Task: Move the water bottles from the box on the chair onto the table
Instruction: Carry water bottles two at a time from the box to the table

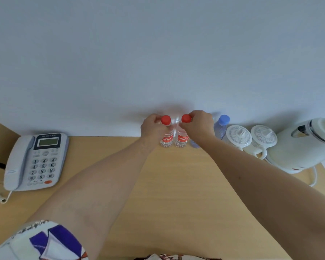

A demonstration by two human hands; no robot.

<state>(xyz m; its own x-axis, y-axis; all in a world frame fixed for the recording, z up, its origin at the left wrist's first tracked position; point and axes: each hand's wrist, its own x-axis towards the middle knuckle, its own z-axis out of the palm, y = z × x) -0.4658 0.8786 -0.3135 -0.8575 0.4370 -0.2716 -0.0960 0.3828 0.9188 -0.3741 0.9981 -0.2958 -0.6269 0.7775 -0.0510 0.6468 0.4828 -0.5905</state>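
Two clear water bottles with red caps and red labels stand upright side by side at the back of the wooden table (176,184), against the wall. My left hand (152,127) grips the neck of the left bottle (166,136). My right hand (199,124) grips the neck of the right bottle (182,136), fingers curled just below its cap. Behind my right wrist stands a third bottle with a blue cap (221,126), partly hidden. The box and the chair are out of view.
A white desk phone (36,160) lies at the table's left end. On the right stand two white lidded cups (238,136) (264,136) and a white electric kettle (304,145) with its cord. A plain wall runs behind the table.
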